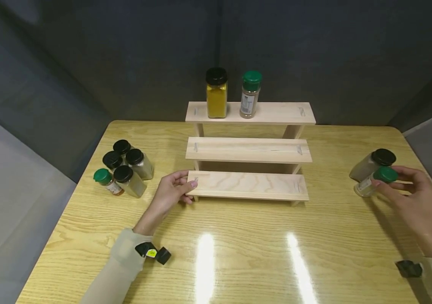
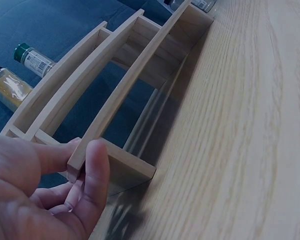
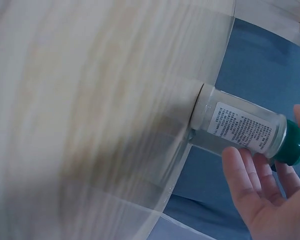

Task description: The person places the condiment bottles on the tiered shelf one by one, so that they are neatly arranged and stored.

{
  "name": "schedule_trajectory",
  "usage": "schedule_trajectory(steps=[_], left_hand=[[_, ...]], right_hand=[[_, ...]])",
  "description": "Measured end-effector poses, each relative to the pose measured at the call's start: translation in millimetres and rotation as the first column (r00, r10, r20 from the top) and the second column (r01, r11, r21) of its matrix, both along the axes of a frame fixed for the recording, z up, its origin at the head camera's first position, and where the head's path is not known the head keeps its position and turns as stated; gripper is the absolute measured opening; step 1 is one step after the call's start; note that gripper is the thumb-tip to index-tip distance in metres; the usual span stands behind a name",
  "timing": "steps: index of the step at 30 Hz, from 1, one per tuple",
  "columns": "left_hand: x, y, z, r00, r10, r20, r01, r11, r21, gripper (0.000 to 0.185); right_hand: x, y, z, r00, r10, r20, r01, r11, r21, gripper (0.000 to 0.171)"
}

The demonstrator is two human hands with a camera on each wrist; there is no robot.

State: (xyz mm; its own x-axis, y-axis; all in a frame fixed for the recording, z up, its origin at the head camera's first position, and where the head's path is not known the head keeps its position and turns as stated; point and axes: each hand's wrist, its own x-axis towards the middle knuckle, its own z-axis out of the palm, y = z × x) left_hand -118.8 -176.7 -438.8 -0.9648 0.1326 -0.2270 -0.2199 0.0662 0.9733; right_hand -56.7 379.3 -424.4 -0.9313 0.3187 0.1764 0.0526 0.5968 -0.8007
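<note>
A three-tier wooden shelf rack point(image 1: 248, 185) stands on the table. My left hand point(image 1: 172, 190) pinches the left end of its lowest board, thumb on top and fingers beneath, as the left wrist view also shows. At the table's right side, my right hand point(image 1: 415, 198) holds a spice jar with a green cap point(image 1: 365, 186), its thumb and fingers around the upper part. The jar's base sits on the tabletop, and its white label point(image 3: 241, 127) shows in the right wrist view. A black-capped jar point(image 1: 368, 164) stands right behind it.
On the top tier stand a black-capped jar of yellow powder point(image 1: 216, 99) and a green-capped jar point(image 1: 248, 101). Several black-capped jars point(image 1: 132, 183) and one green-capped jar point(image 1: 109, 183) cluster at the table's left. A dark cloth point(image 1: 143, 63) hangs behind the table point(image 1: 246, 253).
</note>
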Motion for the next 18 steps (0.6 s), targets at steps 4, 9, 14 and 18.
schedule_trajectory(steps=[4, 9, 14, 18], left_hand=[[0.0, 0.0, 0.7, 1.000, 0.002, -0.002, -0.002, 1.000, 0.006, 0.059], [0.8, 0.4, -0.4, 1.000, -0.001, -0.002, 0.001, 1.000, 0.003, 0.058], [1.0, 0.8, -0.8, 1.000, 0.001, 0.000, -0.001, 1.000, 0.011, 0.059], [0.8, 1.4, 0.5, 1.000, 0.002, 0.000, -0.002, 1.000, 0.012, 0.060]], right_hand=[[0.3, 0.9, -1.5, 1.000, 0.002, 0.006, -0.002, 1.000, 0.003, 0.045], [0.7, 0.4, -2.4, 1.000, 0.000, 0.009, 0.000, 1.000, 0.000, 0.043], [0.1, 0.2, -0.6, 1.000, 0.008, 0.009, -0.008, 1.000, -0.011, 0.043], [0.4, 0.4, 4.6, 0.999, 0.015, -0.037, -0.016, 0.999, -0.033, 0.045]])
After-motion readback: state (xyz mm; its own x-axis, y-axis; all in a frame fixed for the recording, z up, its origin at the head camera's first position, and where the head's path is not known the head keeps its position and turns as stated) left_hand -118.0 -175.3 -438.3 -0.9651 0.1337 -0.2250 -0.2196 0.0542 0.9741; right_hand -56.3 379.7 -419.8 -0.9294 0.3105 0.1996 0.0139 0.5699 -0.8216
